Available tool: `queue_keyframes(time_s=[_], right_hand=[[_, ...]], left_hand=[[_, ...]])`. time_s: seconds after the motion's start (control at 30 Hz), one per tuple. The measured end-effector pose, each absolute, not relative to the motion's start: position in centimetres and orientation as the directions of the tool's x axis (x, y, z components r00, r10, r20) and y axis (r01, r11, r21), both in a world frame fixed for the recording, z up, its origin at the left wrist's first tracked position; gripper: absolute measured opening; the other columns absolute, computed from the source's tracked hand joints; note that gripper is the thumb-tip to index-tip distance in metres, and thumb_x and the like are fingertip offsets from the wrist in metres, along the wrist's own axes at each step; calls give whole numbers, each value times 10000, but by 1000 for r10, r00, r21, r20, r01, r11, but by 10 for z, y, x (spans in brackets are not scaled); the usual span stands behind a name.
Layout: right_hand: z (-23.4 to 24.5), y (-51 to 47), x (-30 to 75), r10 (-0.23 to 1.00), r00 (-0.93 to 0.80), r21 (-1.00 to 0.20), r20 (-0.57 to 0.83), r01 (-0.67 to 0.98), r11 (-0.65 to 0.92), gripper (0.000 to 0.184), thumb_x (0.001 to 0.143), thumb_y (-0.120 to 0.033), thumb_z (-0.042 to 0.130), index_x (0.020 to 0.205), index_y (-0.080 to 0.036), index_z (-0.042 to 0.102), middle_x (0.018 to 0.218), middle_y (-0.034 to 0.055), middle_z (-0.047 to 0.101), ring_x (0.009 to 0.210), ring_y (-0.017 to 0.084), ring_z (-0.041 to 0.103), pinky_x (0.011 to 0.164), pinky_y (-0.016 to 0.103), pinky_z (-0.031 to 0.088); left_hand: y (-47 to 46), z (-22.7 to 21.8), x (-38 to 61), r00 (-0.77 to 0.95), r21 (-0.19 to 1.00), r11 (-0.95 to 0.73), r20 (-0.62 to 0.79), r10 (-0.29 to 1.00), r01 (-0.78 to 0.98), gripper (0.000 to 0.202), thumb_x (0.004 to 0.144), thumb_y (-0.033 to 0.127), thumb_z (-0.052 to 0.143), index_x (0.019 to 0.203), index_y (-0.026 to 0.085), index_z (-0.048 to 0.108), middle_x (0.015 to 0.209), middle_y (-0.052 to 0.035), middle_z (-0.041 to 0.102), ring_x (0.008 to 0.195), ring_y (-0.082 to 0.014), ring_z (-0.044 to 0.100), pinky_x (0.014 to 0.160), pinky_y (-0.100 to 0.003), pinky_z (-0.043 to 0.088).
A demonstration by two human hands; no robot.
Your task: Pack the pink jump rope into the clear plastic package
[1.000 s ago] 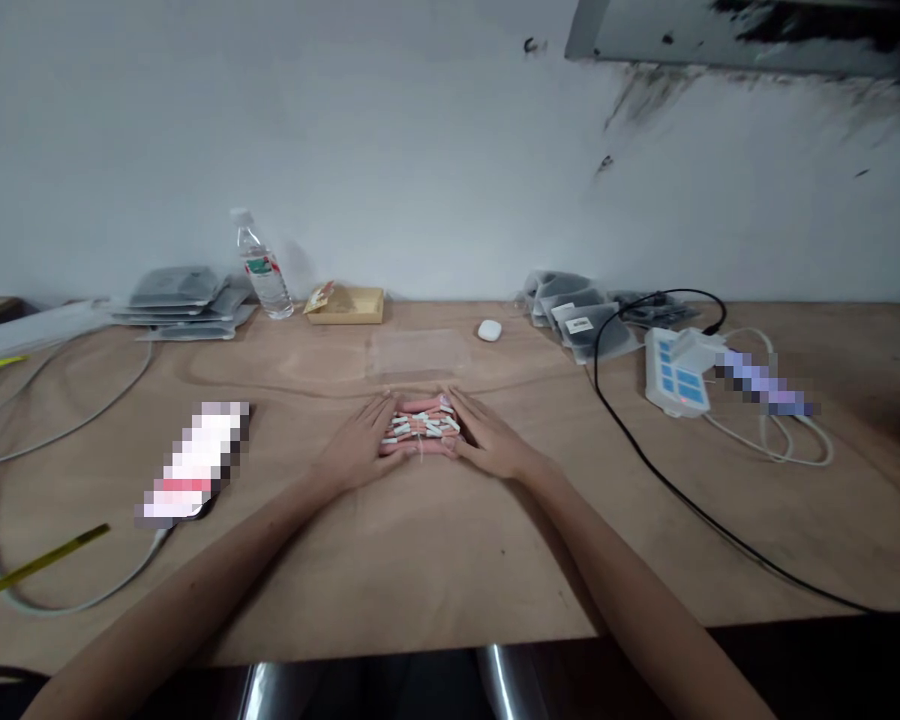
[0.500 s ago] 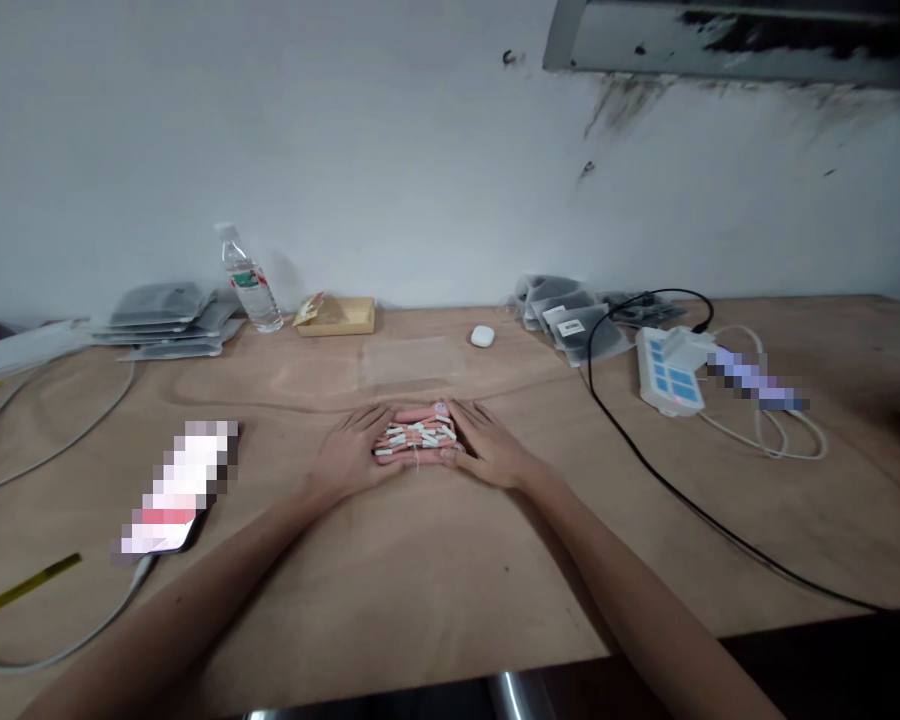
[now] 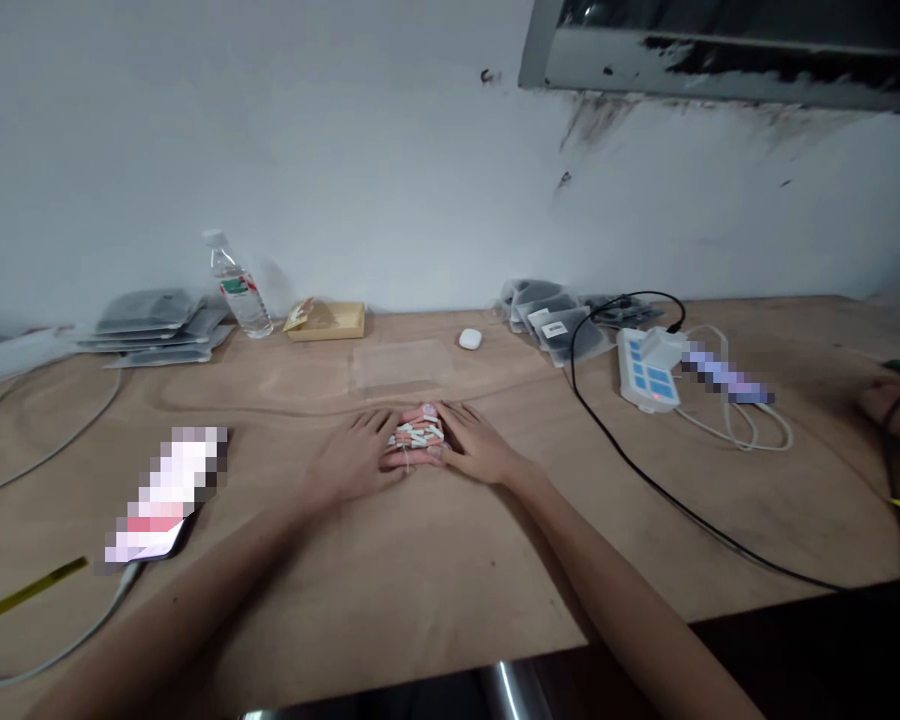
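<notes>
A small heap of pink strips with white tags [image 3: 417,436] lies on the wooden table [image 3: 435,560] in front of me. My left hand [image 3: 356,458] presses against its left side and my right hand [image 3: 474,446] against its right side. Both hands lie low on the table with fingers together, cupped round the heap and squeezing it into a narrow bundle. Only the top of the heap shows between my fingers.
A clear plastic bag [image 3: 399,364] lies just behind the heap. Farther back are a water bottle [image 3: 233,284], grey pouches [image 3: 150,322], a yellow box [image 3: 326,320], a white earbud case [image 3: 469,339]. A power strip [image 3: 647,370] with a black cable [image 3: 667,495] sits right; a phone [image 3: 166,494] lies left.
My two hands have drawn closer together, pushing the heap of pink strips into a tighter, narrower bundle. The view has shifted slightly to the right.
</notes>
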State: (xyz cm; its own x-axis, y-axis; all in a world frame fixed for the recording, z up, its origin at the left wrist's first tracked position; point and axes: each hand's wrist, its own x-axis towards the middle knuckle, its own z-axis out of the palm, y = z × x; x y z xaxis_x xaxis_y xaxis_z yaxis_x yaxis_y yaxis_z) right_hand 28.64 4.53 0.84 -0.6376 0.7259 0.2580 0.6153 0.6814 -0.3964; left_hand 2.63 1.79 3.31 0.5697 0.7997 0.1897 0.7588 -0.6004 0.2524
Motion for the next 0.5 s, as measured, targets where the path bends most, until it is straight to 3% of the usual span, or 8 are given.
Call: queue_keyframes(time_s=[0.07,0.23,0.5], right_hand=[[10,44,286,735,-627,-406,259,619,672,689,983,-525,510,1535,-153,329,1517,181,477,1367,324,447,1130,507,353],[9,43,285,749,-605,-432,270,619,656,605,1021,-498,447,1524,-173,364,1513,173,492,1377,319,450,1145,527,332],[5,46,290,736,-603,-504,308,553,664,639,1039,-627,239,1481,-228,473,1509,140,510,1398,307,446,1173,547,312]], left_hand=[[14,21,30,539,216,-587,244,806,780,649,893,483,612,1450,198,439,1432,-158,534,1332,-342,484,1084,-497,419],[11,16,33,530,178,-573,238,814,800,558,909,479,602,1376,192,496,1350,-156,569,1239,-350,518,1027,-493,448],[7,20,36,396,256,-435,190,898,863,426,854,276,631,1261,180,547,1171,-144,660,1093,-331,612,898,-441,504]])
